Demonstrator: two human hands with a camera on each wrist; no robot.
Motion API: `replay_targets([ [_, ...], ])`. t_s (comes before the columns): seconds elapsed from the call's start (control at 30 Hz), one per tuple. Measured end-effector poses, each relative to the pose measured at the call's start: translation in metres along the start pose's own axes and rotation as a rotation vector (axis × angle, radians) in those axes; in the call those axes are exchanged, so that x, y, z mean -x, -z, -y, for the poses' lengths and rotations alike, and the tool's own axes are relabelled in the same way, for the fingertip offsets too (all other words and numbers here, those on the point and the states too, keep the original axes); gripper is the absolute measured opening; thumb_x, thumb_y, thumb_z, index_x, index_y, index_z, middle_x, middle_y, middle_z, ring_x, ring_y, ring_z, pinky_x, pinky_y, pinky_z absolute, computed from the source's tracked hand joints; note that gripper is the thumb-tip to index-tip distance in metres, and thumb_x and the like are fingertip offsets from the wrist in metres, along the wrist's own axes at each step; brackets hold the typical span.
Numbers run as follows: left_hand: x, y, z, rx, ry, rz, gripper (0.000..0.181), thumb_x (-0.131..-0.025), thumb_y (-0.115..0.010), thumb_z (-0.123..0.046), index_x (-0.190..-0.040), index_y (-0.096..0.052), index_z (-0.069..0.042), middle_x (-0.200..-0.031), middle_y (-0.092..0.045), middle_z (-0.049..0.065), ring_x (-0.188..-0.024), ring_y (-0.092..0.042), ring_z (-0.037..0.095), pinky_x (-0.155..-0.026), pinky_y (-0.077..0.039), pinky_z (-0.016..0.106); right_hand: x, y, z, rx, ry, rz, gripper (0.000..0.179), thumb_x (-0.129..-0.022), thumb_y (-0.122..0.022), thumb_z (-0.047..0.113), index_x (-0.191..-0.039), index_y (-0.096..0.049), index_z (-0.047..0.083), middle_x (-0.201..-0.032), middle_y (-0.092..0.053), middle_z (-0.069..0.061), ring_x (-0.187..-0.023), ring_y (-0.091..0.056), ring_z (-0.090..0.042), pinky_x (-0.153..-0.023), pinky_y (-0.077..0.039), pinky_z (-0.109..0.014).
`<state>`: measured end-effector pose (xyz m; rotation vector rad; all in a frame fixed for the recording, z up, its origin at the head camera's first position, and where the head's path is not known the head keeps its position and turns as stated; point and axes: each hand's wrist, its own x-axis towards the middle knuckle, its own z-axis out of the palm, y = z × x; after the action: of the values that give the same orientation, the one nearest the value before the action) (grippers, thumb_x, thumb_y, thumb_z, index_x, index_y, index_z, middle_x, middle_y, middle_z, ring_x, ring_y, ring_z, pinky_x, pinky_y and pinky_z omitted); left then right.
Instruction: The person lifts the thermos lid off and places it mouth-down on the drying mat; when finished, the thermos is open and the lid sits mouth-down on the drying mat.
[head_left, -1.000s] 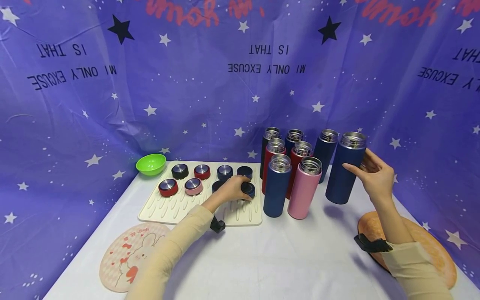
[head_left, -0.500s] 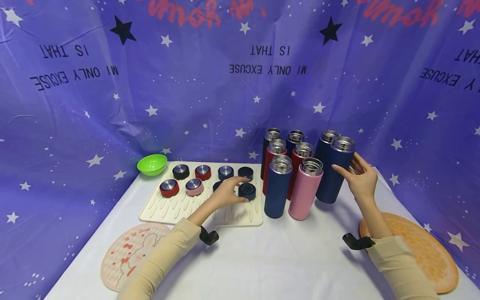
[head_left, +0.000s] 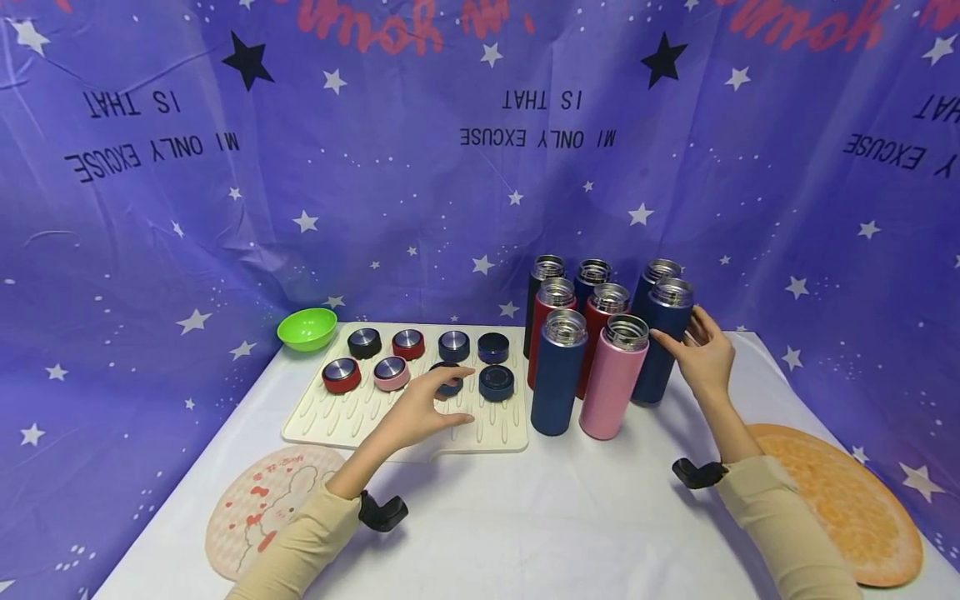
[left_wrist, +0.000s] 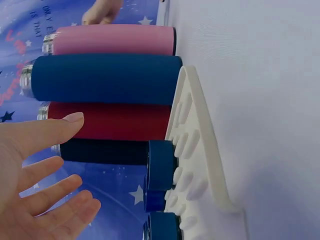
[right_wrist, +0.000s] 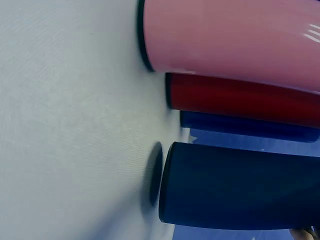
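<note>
My right hand (head_left: 705, 354) grips a dark blue vacuum flask (head_left: 660, 358), lidless and upright, in the back right group. In the right wrist view that flask (right_wrist: 240, 187) shows a dark shadow beside its base; whether the base touches the table I cannot tell. My left hand (head_left: 412, 412) hovers over the front of the cream draining tray (head_left: 337, 429), fingers apart and holding nothing. Just right of its fingertips lies a dark blue flask lid (head_left: 497, 383), top differing from the silver-topped lids. The left wrist view shows the same hand (left_wrist: 40, 185) with fingers spread.
Several lids, such as a red lid (head_left: 341, 375) and a pink lid (head_left: 392, 372), sit on the tray. Lidless flasks, including a pink flask (head_left: 613, 379) and a front blue flask (head_left: 558, 375), crowd its right. A green bowl (head_left: 307, 330) and two round mats lie around.
My right hand has carried the blue flask left and down into the group. My left hand has let go of the dark blue lid on the tray and drawn back left.
</note>
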<state>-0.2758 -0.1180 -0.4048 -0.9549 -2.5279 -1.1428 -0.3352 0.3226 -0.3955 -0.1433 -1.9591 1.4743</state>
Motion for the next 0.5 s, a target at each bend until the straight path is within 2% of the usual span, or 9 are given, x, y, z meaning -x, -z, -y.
replay_targets([
  [0.2, 0.013, 0.004, 0.003, -0.02, 0.039, -0.004, 0.066, -0.075, -0.084, -0.019, -0.134, -0.055, -0.01, -0.131, -0.058, 0.005, -0.113, -0.057, 0.03, -0.084, -0.055, 0.041, -0.002, -0.004, -0.012, -0.005, 0.025, 0.003, 0.08, -0.07, -0.088, 0.015, -0.141, -0.05, 0.009, -0.136, -0.054, -0.014, -0.123, -0.053, -0.027, -0.099, -0.046, -0.034],
  [0.3, 0.013, 0.006, 0.003, -0.028, 0.033, -0.013, 0.067, -0.075, -0.084, -0.019, -0.134, -0.055, -0.011, -0.131, -0.058, 0.005, -0.112, -0.057, 0.026, -0.083, -0.055, 0.039, -0.002, -0.005, -0.014, -0.024, 0.034, 0.004, 0.079, -0.071, -0.087, 0.013, -0.14, -0.05, 0.008, -0.136, -0.054, -0.015, -0.123, -0.053, -0.026, -0.099, -0.046, -0.033],
  [0.5, 0.012, 0.008, 0.001, -0.031, 0.03, -0.016, 0.067, -0.075, -0.084, -0.019, -0.134, -0.055, -0.01, -0.131, -0.059, 0.005, -0.111, -0.058, 0.022, -0.083, -0.055, 0.037, -0.001, -0.003, -0.012, -0.04, 0.009, 0.061, 0.081, -0.073, -0.085, 0.011, -0.144, -0.045, 0.011, -0.139, -0.051, -0.015, -0.126, -0.05, -0.028, -0.103, -0.043, -0.035],
])
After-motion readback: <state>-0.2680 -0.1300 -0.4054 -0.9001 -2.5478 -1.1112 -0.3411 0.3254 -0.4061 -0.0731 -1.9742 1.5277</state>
